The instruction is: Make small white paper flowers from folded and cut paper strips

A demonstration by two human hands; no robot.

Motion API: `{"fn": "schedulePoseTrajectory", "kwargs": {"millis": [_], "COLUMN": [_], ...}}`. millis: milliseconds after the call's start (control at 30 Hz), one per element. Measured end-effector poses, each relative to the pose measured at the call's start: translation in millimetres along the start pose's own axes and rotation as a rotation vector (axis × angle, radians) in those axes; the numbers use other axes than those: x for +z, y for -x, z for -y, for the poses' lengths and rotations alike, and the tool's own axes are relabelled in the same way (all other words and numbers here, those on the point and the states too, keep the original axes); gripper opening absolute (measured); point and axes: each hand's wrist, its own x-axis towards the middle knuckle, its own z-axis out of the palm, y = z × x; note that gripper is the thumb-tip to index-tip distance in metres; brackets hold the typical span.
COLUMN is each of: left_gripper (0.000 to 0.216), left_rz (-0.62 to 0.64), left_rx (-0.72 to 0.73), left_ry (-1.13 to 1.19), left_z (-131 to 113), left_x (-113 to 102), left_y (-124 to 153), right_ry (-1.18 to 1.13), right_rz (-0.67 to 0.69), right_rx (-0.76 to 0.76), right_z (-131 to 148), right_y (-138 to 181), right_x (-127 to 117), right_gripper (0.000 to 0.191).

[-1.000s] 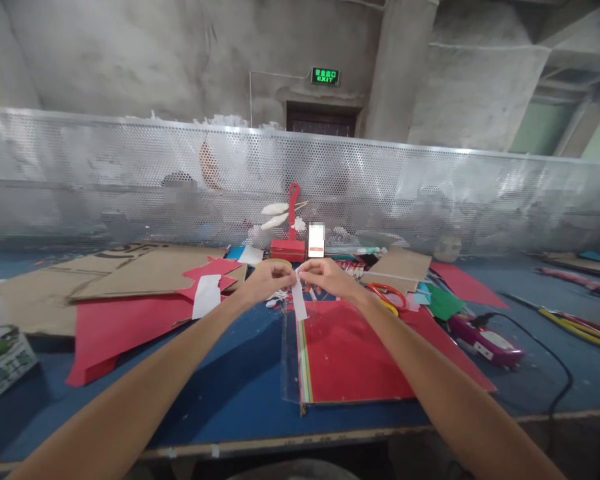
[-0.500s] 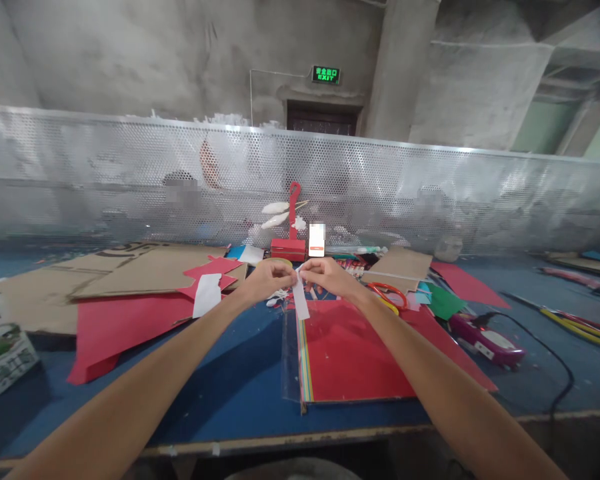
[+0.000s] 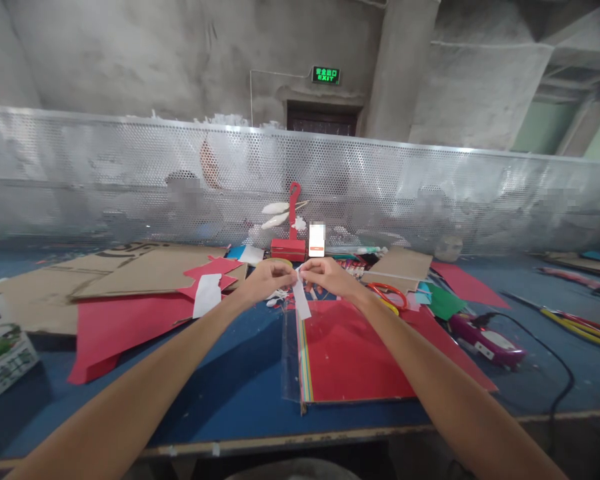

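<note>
My left hand (image 3: 267,277) and my right hand (image 3: 326,275) meet over the middle of the blue table (image 3: 230,380), fingers pinched on the top of a narrow white paper strip (image 3: 301,301) that hangs down between them. Under the strip lies a pack of coloured paper (image 3: 350,360) in a clear sleeve, red sheet on top. A roll of yellowish tape (image 3: 275,264) shows just behind my left hand.
Red paper sheets (image 3: 125,327) and cardboard (image 3: 130,270) cover the left side. A white paper piece (image 3: 206,295) lies on them. Red-handled scissors (image 3: 387,293), a purple glue gun (image 3: 483,337) with a black cable, a phone (image 3: 317,240) and a red stand (image 3: 290,247) lie by the perforated metal screen (image 3: 430,193). A green-printed box (image 3: 3,347) stands at far left.
</note>
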Motion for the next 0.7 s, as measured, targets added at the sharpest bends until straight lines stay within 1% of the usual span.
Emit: {"fn": "schedulePoseTrajectory", "kwargs": {"millis": [267,467,600,700], "left_gripper": [0.021,0.023,0.024,0.021], "left_rz": [-0.006,-0.006,-0.019,0.003], "left_rx": [0.000,0.020,0.019,0.008], "left_ry": [-0.054,-0.076,-0.082,-0.093], "left_z": [-0.5,-3.2,-4.7,-2.4], "left_x": [-0.2,1.0,2.6,3.0], "left_y": [-0.7,-1.0,-0.8,-1.1], "right_ry": [0.000,0.002,0.039,0.073], "right_rz": [0.001,0.004,-0.010,-0.005], "right_rx": [0.004,0.000,0.008,0.003], "right_z": [2.4,2.3,0.5,-2.6], "right_y": [1.0,0.7,0.3,-0.5], "right_x": [0.8,1.7,2.6,2.8], "right_gripper": [0.015,0.014,0.014,0.013]}}
